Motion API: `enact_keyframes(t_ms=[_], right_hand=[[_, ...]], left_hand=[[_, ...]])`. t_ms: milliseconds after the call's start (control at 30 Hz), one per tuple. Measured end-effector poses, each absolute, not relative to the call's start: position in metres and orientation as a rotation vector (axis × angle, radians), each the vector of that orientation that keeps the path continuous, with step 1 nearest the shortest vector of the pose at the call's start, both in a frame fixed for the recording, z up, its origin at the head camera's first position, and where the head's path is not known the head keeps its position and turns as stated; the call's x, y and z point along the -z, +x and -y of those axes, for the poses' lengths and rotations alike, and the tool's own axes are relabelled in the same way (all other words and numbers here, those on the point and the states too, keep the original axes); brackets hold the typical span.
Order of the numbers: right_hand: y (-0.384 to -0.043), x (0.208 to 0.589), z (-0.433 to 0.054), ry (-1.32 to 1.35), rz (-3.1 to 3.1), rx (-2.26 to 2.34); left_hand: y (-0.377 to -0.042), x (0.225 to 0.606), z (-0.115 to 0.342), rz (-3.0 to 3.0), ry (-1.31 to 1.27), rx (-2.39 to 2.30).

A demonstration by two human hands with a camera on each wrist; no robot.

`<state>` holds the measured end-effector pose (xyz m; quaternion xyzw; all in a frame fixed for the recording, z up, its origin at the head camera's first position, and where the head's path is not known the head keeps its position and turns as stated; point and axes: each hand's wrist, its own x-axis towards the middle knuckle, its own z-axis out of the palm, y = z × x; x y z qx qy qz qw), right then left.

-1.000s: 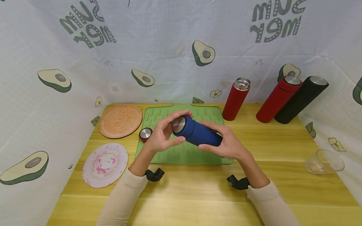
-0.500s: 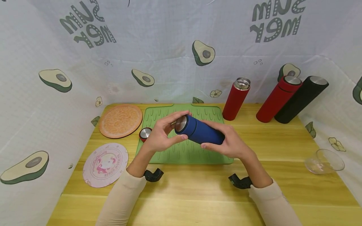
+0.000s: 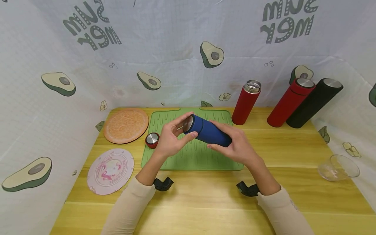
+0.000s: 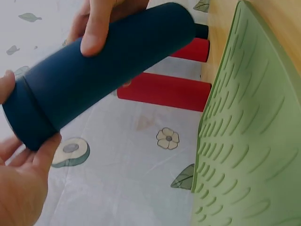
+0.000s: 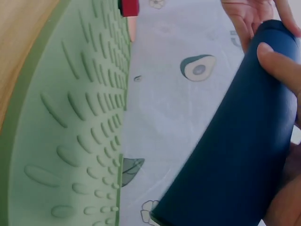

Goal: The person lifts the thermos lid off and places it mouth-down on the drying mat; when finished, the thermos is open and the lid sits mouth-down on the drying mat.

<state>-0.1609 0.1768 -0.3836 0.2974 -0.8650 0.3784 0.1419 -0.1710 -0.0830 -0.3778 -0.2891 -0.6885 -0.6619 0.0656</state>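
A blue thermos (image 3: pixel 212 131) is held tilted above the green mat (image 3: pixel 182 160), its steel-topped lid (image 3: pixel 197 124) up and to the left. My left hand (image 3: pixel 170 140) grips that lid between thumb and fingers. Round the body, nearer the base, my right hand (image 3: pixel 239 145) holds on with the thumb on the near side. In the left wrist view a thin seam separates the lid (image 4: pixel 30 110) from the blue thermos body (image 4: pixel 108 70). The right wrist view has the blue thermos (image 5: pixel 230 136) large, part of its lid end hidden by fingers.
A red lid (image 3: pixel 152 139) lies at the mat's left edge. Behind stand an open red thermos (image 3: pixel 246 102), a closed red thermos (image 3: pixel 289 102) and a black thermos (image 3: pixel 312 104). A glass (image 3: pixel 332 169) is far right; orange (image 3: pixel 126 125) and pink (image 3: pixel 110 171) round mats lie left.
The blue thermos has shifted slightly upward, staying tilted in both hands. My left hand has moved a little to the right along with the lid. Other things stay in place.
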Motion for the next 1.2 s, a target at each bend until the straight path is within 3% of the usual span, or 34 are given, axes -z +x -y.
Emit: enact_keyframes(t_ms=[300, 833, 1200], right_hand=[[-0.16, 0.389, -0.169, 0.785, 2.401, -1.056], [-0.159, 0.374, -0.19, 0.848, 2.52, -1.21], [-0.157, 0.372, -0.19, 0.876, 2.56, -1.24]], left_hand=[[-0.167, 0.376, 0.08, 2.191, -0.56, 1.952], [-0.178, 0.375, 0.095, 1.992, -1.326, 2.059], [-0.18, 0.372, 0.101, 1.995, -1.371, 2.071]])
